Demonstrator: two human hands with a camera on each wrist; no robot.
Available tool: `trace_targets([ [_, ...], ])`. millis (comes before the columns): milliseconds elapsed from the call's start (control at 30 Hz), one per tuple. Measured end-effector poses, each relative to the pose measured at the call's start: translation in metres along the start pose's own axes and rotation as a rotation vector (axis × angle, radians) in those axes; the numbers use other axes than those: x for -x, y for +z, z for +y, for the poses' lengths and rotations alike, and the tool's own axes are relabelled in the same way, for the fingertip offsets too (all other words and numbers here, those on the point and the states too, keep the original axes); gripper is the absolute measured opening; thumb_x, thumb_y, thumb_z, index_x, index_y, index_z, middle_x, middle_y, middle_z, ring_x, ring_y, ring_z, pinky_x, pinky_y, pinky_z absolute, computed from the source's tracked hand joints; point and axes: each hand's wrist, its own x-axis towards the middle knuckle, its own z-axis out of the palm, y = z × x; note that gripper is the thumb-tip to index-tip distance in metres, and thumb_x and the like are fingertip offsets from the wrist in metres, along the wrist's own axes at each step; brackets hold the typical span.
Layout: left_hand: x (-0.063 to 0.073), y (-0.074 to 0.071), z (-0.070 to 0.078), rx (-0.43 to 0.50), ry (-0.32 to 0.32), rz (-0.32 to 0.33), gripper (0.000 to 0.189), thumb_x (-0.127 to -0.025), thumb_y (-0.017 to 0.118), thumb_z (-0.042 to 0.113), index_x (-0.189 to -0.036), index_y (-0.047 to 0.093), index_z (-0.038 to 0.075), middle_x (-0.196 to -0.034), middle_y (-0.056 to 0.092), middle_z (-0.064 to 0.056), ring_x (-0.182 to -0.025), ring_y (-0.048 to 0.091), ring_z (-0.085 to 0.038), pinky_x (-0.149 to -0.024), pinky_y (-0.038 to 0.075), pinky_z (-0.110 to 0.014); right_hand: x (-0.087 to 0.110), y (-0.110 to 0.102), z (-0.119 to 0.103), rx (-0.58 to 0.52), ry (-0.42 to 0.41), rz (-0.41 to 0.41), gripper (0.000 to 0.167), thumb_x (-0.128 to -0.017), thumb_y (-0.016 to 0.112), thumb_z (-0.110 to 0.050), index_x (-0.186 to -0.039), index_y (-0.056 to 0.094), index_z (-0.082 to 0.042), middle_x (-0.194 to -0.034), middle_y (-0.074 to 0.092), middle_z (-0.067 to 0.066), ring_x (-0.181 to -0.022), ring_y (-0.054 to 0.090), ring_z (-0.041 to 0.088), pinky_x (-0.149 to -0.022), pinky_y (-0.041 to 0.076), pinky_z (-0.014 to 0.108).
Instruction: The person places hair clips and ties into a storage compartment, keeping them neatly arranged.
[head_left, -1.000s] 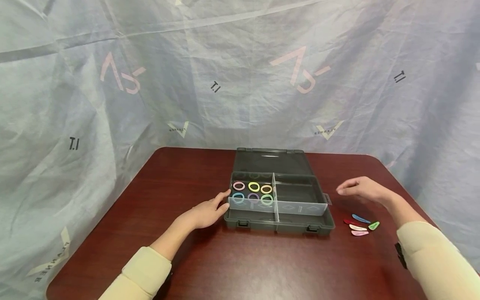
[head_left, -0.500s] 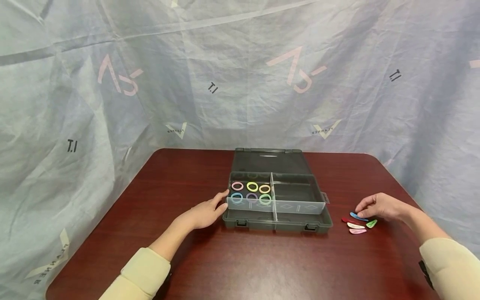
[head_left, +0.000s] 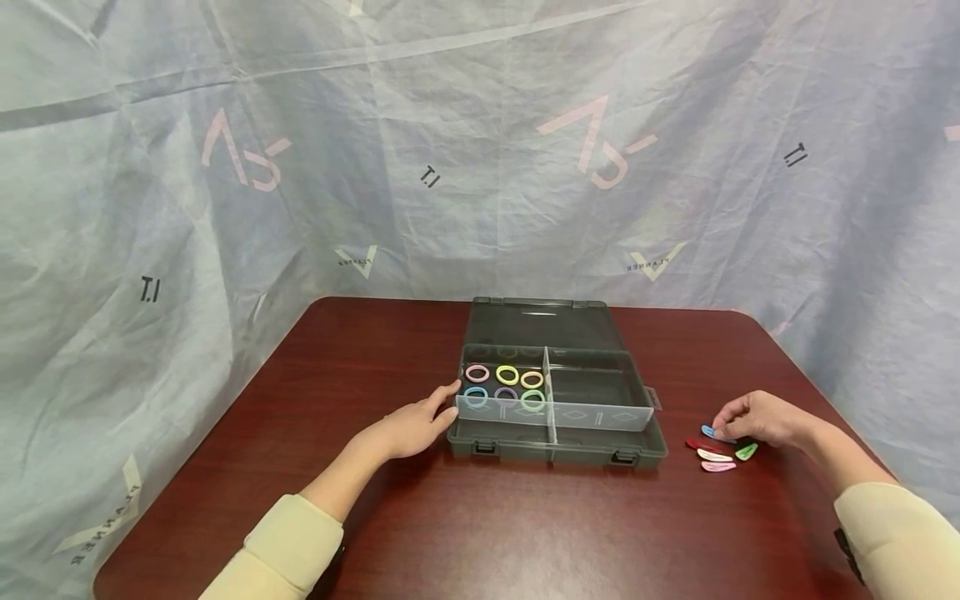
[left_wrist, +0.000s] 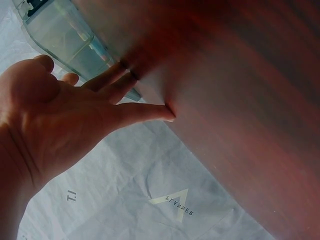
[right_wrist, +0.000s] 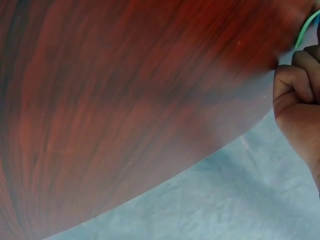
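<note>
An open grey plastic organizer box (head_left: 555, 454) stands mid-table, its lid (head_left: 543, 325) tipped back. My left hand (head_left: 408, 427) rests at the box's left side with fingers spread; the left wrist view shows the hand (left_wrist: 65, 115) with its little finger straight. At the right, my right hand (head_left: 765, 417) pinches a blue snap hair clip (head_left: 708, 432) between thumb and index finger, covering part of it. Close by lie a red clip (head_left: 697, 445), a white clip (head_left: 714, 456), a pink clip (head_left: 718, 467) and a green clip (head_left: 746, 452).
Several coloured hair ties, among them a yellow one (head_left: 507, 375) and a purple one (head_left: 506, 398), lie in the box's back left compartment. A clear divider (head_left: 592, 415) runs across the box. A grey printed cloth (head_left: 480, 167) hangs behind the dark red table (head_left: 360, 350).
My right hand has moved right and down from beside the box to the clips, and its fingers have closed on the blue one. My left hand stays at the box.
</note>
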Motion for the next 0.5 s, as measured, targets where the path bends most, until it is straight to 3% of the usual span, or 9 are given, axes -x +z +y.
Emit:
trace_targets([
  [200, -0.001, 0.001, 0.000, 0.003, -0.006, -0.004, 0.060, -0.110, 0.039, 0.042, -0.164, 0.018, 0.027, -0.159, 0.037, -0.013, -0.140, 0.044, -0.033, -0.113, 0.033, -0.053, -0.003, -0.002, 0.000, 0.036, 0.005, -0.019, 0.014, -0.095, 0.067, -0.010, -0.096, 0.075, 0.001, -0.078, 0.061, 0.000, -0.064, 0.047, 0.005, -0.057, 0.042, 0.023],
  [400, 0.000, 0.000, 0.001, 0.008, -0.014, -0.013, 0.060, -0.110, 0.039, 0.043, -0.164, 0.017, 0.028, -0.159, 0.037, -0.013, -0.140, 0.044, -0.033, -0.113, 0.033, -0.054, -0.009, -0.012, -0.006, -0.017, 0.045, -0.049, 0.021, -0.102, 0.059, -0.013, -0.098, 0.072, 0.003, -0.067, 0.047, -0.004, -0.052, 0.029, 0.006, -0.048, 0.030, 0.025],
  [500, 0.001, -0.001, 0.001, 0.005, -0.014, -0.010, 0.060, -0.110, 0.038, 0.043, -0.164, 0.016, 0.028, -0.159, 0.037, -0.013, -0.140, 0.044, -0.032, -0.113, 0.033, -0.053, -0.015, -0.018, -0.015, -0.006, 0.038, -0.048, 0.024, -0.103, 0.060, -0.016, -0.103, 0.073, 0.004, -0.073, 0.051, -0.002, -0.054, 0.029, 0.008, -0.048, 0.031, 0.028],
])
